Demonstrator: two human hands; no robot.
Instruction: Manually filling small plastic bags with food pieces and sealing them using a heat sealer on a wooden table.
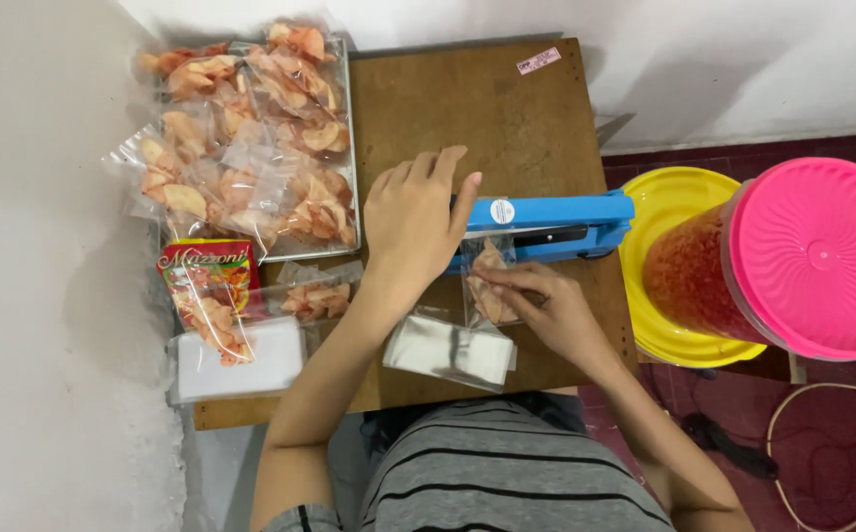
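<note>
A small wooden table (507,118) stands against a pale wall, with dark red floor to its right. Taking the blue sealer (546,225) at the table's middle as the landmark: nearest the person, just below it, lies a flat stack of empty clear bags (447,352). Left of the sealer and low on the table sit a white stack of plastic (240,363), a red printed snack pack (208,286) and one filled clear packet (317,298). Further back and left, a metal tray (351,148) holds a heap of sealed chip packets (250,138). To the right of the sealer, off the table, stand a yellow lid (679,197) and a tub of red chips with a pink lid (822,256).

The left hand (413,222) lies flat, fingers spread, pressing down on the sealer's arm and gripping nothing. The right hand (546,300) comes in from below, fingers pinched around a small bag of chips (492,286), whose top edge sits under the sealer's bar.
</note>
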